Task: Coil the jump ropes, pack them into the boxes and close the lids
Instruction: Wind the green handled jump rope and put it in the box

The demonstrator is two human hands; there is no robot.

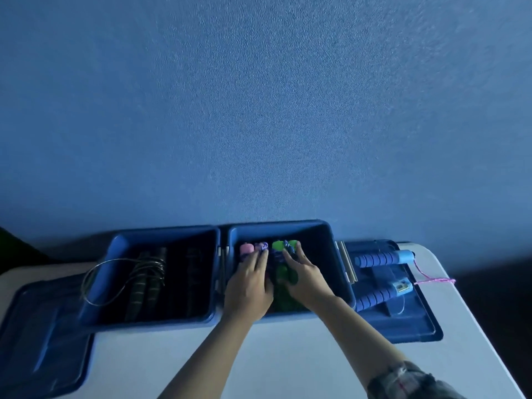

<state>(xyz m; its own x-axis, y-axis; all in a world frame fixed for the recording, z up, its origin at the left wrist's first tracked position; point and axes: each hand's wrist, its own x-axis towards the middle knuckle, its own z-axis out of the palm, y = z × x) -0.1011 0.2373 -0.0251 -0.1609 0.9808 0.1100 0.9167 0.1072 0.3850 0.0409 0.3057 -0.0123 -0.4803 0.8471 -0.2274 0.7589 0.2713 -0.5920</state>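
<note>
Against a blue textured wall (259, 110), a pale bench (259, 361) carries two open blue boxes side by side. Inside the right box (339, 272) lie coiled ropes with pink handles (247, 248) and green handles (277, 245), and both hands are down on them: the left hand (250, 286) rests with straight fingers on the pink bundle, the right hand (302, 279) presses spread fingers on the green one, neither curling round anything. The likely trouble is spring-back: once the pressure comes off, the cords may loosen and rise above the rim, fouling the lid. To its left, the left box (121, 269) holds dark striped handles (144, 286), but a thin wire rope (95, 279) loops out over its left wall; that loop would probably be pinched or keep the lid from seating. That box's lid (37, 326) lies at the near left, overhanging the bench edge, where a nudge could tip it off. At the far right, a blue foam-handled rope (380, 259) sits uncoiled on the other lid (408, 321), its pink cord (431, 280) trailing toward the bench edge, so lifting that lid first would spill it.
</note>
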